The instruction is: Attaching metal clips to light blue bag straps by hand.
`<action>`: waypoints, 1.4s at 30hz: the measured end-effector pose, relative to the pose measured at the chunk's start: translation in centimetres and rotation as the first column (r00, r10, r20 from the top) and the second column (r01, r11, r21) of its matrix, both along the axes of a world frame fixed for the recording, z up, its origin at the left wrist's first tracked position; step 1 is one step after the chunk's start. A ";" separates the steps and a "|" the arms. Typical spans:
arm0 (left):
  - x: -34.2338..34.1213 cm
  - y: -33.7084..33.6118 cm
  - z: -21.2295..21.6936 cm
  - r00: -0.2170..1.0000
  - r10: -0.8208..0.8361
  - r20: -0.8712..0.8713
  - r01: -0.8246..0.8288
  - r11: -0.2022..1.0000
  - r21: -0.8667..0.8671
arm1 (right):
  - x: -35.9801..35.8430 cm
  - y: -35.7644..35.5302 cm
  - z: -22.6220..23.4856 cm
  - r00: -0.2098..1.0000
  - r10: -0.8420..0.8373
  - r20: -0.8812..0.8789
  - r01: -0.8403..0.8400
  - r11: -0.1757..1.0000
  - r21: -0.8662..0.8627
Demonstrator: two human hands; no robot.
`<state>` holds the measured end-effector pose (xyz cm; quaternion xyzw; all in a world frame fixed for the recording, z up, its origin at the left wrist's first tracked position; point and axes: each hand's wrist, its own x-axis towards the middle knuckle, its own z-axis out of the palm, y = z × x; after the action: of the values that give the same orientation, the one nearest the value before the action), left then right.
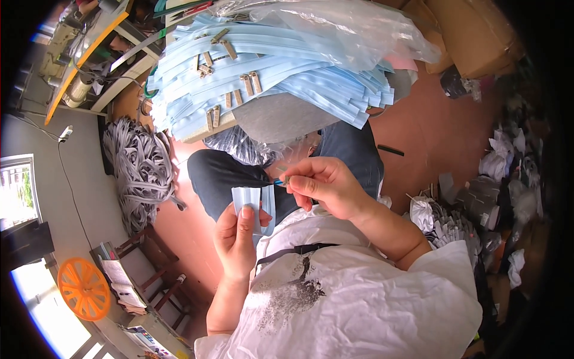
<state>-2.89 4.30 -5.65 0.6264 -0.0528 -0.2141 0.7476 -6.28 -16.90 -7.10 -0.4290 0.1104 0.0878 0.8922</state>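
A light blue zipper strip stands up folded in my left hand, gripped between thumb and fingers. To its right my right hand is closed in a pinch on a small metal zipper slider, which is mostly covered by the fingertips. A bit of blue shows beside the slider, close to the strip's upper end; I cannot tell whether they touch. In front of my knees, a large pile of light blue zipper strips lies across a table, with several metal zipper sliders on top.
Clear plastic sheeting drapes over the back of the pile. Grey strips lie heaped on the floor at left. Cardboard boxes stand at far right, and scraps and bags crowd the right side. An orange wheel is at lower left.
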 end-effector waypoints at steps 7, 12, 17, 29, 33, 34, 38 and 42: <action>0.0 -0.4 1.6 0.997 -0.046 -0.058 0.047 0.999 0.002 | 0.2 -0.3 1.5 0.999 0.034 0.025 -0.031 0.996 -0.082; -0.4 -0.5 1.7 0.998 -0.012 0.057 0.003 0.988 0.153 | 0.1 -0.2 1.8 0.994 0.055 0.090 -0.050 0.997 -0.053; -0.5 0.1 2.0 0.996 0.002 0.084 -0.019 0.979 0.204 | 0.0 0.0 2.1 0.991 0.106 0.079 -0.097 0.989 -0.113; -0.7 0.4 1.6 0.991 0.006 0.137 -0.043 0.963 0.265 | 0.2 -0.1 2.8 0.978 0.193 0.076 -0.173 0.962 -0.213; -0.6 0.4 1.3 0.984 -0.012 0.175 -0.035 0.964 0.262 | 0.3 -0.1 2.7 0.972 0.207 0.106 -0.176 0.953 -0.247; -0.5 0.4 1.3 0.979 -0.027 0.200 -0.030 0.961 0.276 | 0.3 -0.1 2.7 0.972 0.208 0.107 -0.177 0.953 -0.247; -0.4 0.4 1.6 0.975 -0.047 0.218 -0.017 0.959 0.282 | 0.6 -0.1 2.9 0.972 0.193 0.131 -0.150 0.947 -0.285; -0.5 0.4 1.6 0.981 -0.038 0.189 -0.016 0.961 0.275 | 0.5 -0.2 2.9 0.969 0.221 0.109 -0.178 0.933 -0.312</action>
<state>-3.37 4.72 -4.05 0.7416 -0.0979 -0.1621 0.6435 -5.78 -17.08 -4.25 -0.5736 0.0143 0.1296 0.8087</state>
